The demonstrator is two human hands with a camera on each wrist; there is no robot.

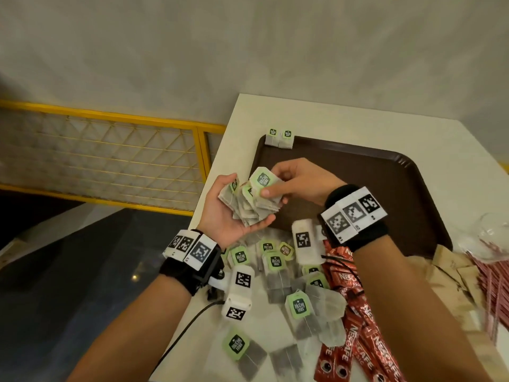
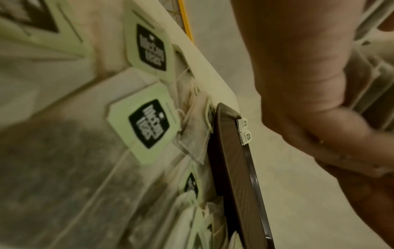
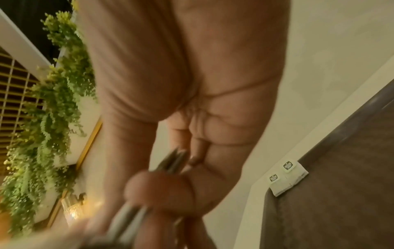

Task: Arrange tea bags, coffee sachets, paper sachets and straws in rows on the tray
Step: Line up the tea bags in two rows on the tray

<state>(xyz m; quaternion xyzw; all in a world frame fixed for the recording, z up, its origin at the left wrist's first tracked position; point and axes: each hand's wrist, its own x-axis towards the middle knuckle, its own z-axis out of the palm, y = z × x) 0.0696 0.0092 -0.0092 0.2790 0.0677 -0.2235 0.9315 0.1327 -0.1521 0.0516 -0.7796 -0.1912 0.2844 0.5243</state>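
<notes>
The left hand (image 1: 231, 208) is cupped palm-up with its fingers curled round a bunch of tea bags (image 1: 249, 206), holding them above the near left corner of the brown tray (image 1: 385, 183). The right hand (image 1: 292, 180) reaches across from the other side and pinches one tea bag with a green tag (image 1: 263, 180) at the top of that bunch, thumb pressed on the tag's lower edge. Beyond both hands, two tea bags (image 1: 279, 139) lie side by side on the tray's far left rim (their green tags hang out over the edge onto the table (image 1: 275, 111)). Below the left wrist and toward the person, loose tea bags (image 1: 278, 274) lie scattered on the table, some overlapping. Under the right forearm sits a heap of red coffee sachets (image 1: 358, 321), and further to the right of that arm are brown paper sachets (image 1: 451, 268) and a bundle of red-striped straws (image 1: 493, 288). The right wrist view is blurred, so how many bags the right fingers actually hold is hard to tell; it looks like one. To the left of the left hand, a yellow railing (image 1: 110, 117) runs beside the table.
</notes>
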